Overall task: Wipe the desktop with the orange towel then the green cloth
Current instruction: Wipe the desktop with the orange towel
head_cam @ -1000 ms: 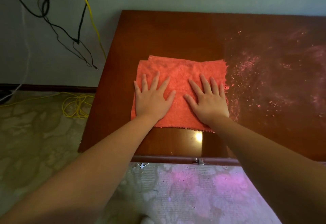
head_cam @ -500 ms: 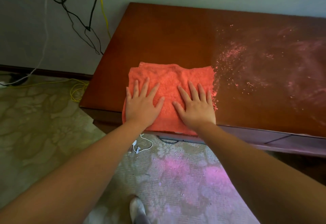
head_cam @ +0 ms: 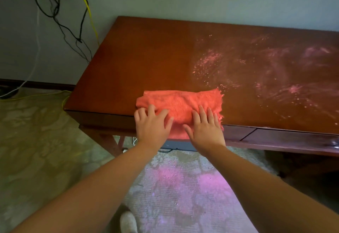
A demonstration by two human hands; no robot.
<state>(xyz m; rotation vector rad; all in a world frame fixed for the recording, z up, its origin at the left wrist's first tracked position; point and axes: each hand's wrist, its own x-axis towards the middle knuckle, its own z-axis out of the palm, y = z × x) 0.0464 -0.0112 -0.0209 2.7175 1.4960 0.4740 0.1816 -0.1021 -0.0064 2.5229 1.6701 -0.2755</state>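
Note:
The orange towel (head_cam: 180, 100) lies bunched at the front edge of the brown wooden desktop (head_cam: 146, 58), and its near part hangs over the edge. My left hand (head_cam: 152, 125) presses on the towel's left end with bent fingers. My right hand (head_cam: 205, 129) presses on its right end, fingers spread. Pink powder and smears (head_cam: 275, 71) cover the right half of the desktop, starting just right of the towel. The left half looks clean. No green cloth is in view.
Black cables (head_cam: 58, 16) and a yellow cable (head_cam: 89, 12) hang on the wall left of the desk. Drawer fronts (head_cam: 284, 139) run under the desk's front edge. Patterned carpet (head_cam: 36, 150) covers the floor, and a shoe tip (head_cam: 128, 221) shows at the bottom.
Both hands have dragged the towel toward me from the middle of the desktop to its front edge, where it now bunches up and hangs over. The view has pulled back from the desk.

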